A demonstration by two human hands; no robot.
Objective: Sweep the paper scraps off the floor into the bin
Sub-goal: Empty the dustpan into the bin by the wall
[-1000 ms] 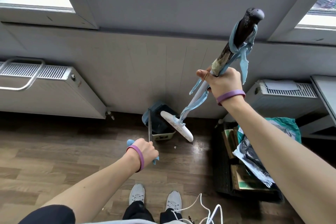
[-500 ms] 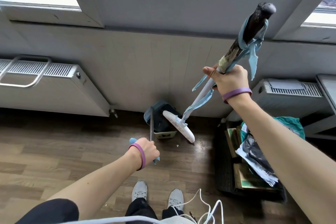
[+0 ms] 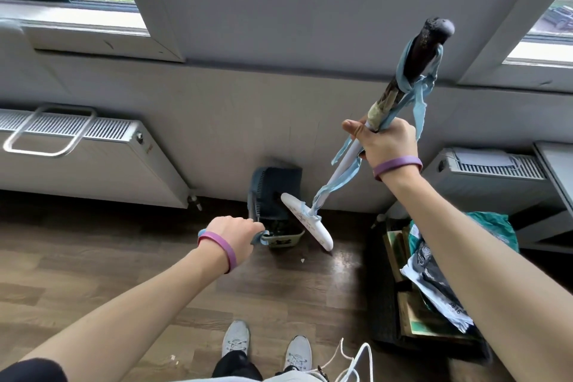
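The left hand (image 3: 233, 234) has pushed the dustpan (image 3: 276, 189) closer to the bin (image 3: 286, 240).

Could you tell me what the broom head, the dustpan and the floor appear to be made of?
Broom head: likely hard plastic, smooth white with a slight sheen.
Dustpan: probably moulded plastic, matt dark blue-grey with ribbed side.
Floor: wood-look planks, grain and seams visible; real wood or laminate, cannot tell.

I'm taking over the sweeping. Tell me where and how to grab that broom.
Probably the broom, on its white shaft just below the right hand, from the left: that side is open, while the top is bulky with tape and blue strips.
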